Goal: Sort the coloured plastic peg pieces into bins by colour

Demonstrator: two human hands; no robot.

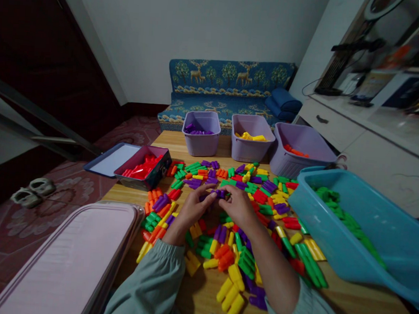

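Note:
Over the middle of the wooden table, my left hand (pixel 194 207) and my right hand (pixel 240 206) come together, fingers closed on a purple plastic toy piece (pixel 221 194). My fingers cover much of it, so its full shape is hidden. Around and beneath both hands lie many loose finger-shaped plastic pieces in purple, green, yellow, red and orange. A yellow cluster (pixel 229 298) rests near my body, and a green cluster (pixel 246 262) lies just left of my right forearm.
Lilac bins at the back hold purple pieces (pixel 199 130), yellow pieces (pixel 251 137) and orange pieces (pixel 295 151). A blue tub (pixel 386 215) with green pieces stands right. An open box (pixel 164 161) with red pieces sits left, behind pink lids (pixel 72 257). A sofa (pixel 231 82) stands beyond.

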